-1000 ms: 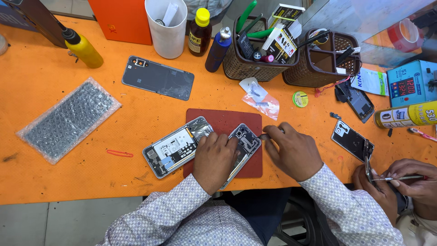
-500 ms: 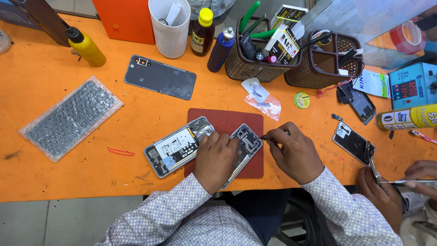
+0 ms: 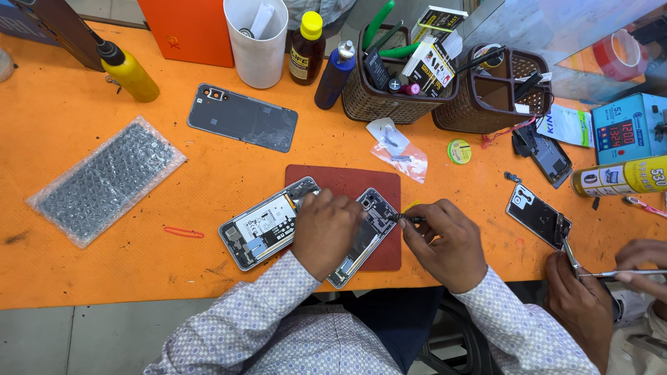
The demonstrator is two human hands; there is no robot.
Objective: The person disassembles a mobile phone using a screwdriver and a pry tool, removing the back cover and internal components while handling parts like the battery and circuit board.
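- Head view: on the orange tabletop (image 3: 83, 271), near the middle, a dark red mat (image 3: 347, 184) carries an opened grey phone frame with bare circuitry (image 3: 372, 222).
- The left hand (image 3: 325, 232) lies flat over that frame, pinning it; its grip is closed on nothing.
- The right hand (image 3: 445, 243) pinches a thin metal tool (image 3: 405, 218), tip at the frame's far right edge.
- A second opened phone with a white-labelled battery (image 3: 260, 229) lies just left, touching the frame.
- Judged: a small part is being worked at; next calls for steady, fine tip pressure.
- A co-worker's hands (image 3: 587, 305) work tweezers at the near right.
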